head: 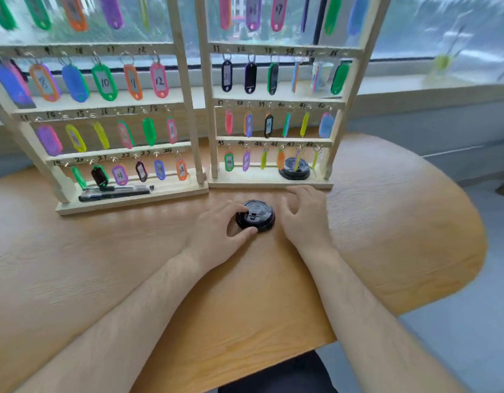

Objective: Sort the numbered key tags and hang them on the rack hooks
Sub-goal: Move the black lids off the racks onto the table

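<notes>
Two wooden racks stand side by side on the table, a left rack and a right rack. Several coloured numbered key tags hang from their hooks, such as the green tag 10 and the black tag 31. A black round lid lies flat on the table in front of the racks. My left hand grips its left edge, thumb at the front and fingers over the top. My right hand hovers just right of the lid with fingers loosely bent, holding nothing.
A second black round lid sits on the right rack's base, under hooks 46 to 48. Two black pens lie on the left rack's base. The wooden table has a rounded right edge. A window sill runs behind the racks.
</notes>
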